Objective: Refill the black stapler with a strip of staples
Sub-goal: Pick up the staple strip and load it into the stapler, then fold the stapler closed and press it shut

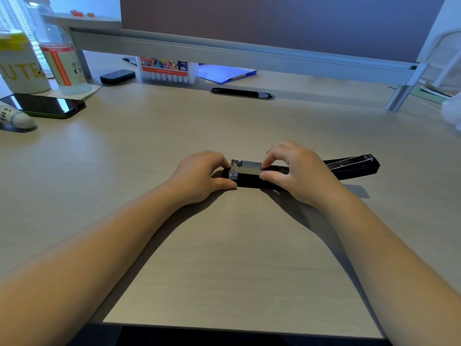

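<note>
Office desk: partition panel (274,23), cable grommet (242,93), marker set (164,69), blue folder (224,73).

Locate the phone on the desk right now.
In the head view the phone lies flat, screen up, at the desk's far left, in front of the bottle and well left of the stapler.

1 head-worn wide-angle view, looking forward and down across the desk (224,258) from its near edge. Both forearms enter from below; far shelf (224,49) bounds the top.
</note>
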